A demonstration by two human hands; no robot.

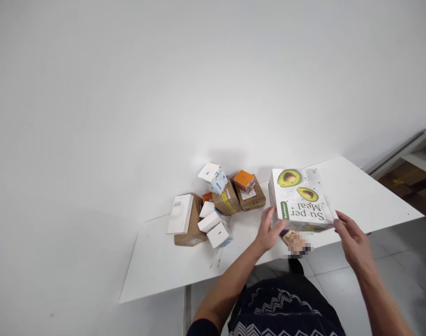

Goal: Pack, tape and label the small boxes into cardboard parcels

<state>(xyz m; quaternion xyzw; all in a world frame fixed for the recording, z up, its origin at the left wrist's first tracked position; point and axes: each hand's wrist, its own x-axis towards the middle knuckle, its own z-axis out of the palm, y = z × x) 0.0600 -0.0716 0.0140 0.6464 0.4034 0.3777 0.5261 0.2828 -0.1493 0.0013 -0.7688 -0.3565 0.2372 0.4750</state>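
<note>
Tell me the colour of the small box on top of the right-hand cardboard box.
Orange box, seen in the head view.

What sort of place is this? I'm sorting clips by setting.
Probably a plain packing or sorting room: a bare white table against a blank wall, a pile of small cartons, and stored cardboard boxes on the floor at right.
</note>
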